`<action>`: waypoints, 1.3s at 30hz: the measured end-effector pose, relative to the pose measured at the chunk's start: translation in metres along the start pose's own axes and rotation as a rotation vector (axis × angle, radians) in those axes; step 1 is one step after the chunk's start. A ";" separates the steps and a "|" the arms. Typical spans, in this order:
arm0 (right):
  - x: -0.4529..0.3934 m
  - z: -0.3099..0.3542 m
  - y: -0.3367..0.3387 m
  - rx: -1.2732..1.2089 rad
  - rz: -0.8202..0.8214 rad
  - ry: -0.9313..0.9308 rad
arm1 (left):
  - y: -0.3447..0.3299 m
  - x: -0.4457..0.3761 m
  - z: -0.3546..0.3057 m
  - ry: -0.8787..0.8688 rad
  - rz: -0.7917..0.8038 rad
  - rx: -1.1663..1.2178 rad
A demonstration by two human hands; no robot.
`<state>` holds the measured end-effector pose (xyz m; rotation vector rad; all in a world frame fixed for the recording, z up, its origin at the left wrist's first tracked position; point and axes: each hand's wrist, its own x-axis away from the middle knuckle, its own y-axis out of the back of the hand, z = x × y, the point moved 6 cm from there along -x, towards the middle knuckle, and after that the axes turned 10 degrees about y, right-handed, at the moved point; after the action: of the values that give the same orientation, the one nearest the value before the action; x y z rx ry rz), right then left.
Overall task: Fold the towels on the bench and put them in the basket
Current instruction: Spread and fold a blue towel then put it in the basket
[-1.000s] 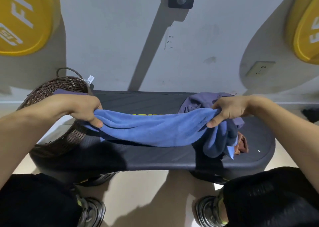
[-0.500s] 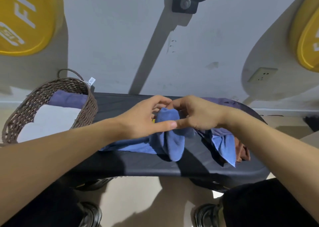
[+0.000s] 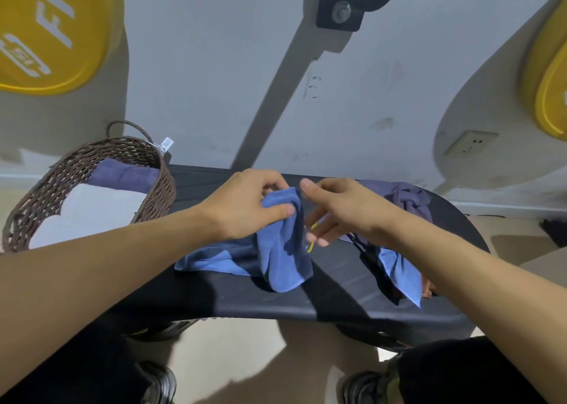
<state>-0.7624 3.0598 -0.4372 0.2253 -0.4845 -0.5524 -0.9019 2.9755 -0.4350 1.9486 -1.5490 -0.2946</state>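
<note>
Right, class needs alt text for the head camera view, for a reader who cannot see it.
A person's left hand pinches a half-folded blue towel over a black bench, while the right hand hovers open beside it. A wicker basket with folded towels sits at the left end; unfolded towels lie at the right.

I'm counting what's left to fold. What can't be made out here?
- Pile, head view: right arm covers it; towel count unclear.
- Basket: near wall hides how many towels lie inside.
- Right hand: motion-blurred fingers.
- Blue towel: left hand hides the fold's top.
</note>
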 end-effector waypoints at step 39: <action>0.009 0.036 -0.007 0.349 0.052 0.556 | 0.013 0.011 -0.017 0.012 0.130 0.329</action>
<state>-0.7769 3.0459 -0.4053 0.6769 -0.0396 -0.3290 -0.8998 2.9692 -0.4116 2.0742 -1.7977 0.0305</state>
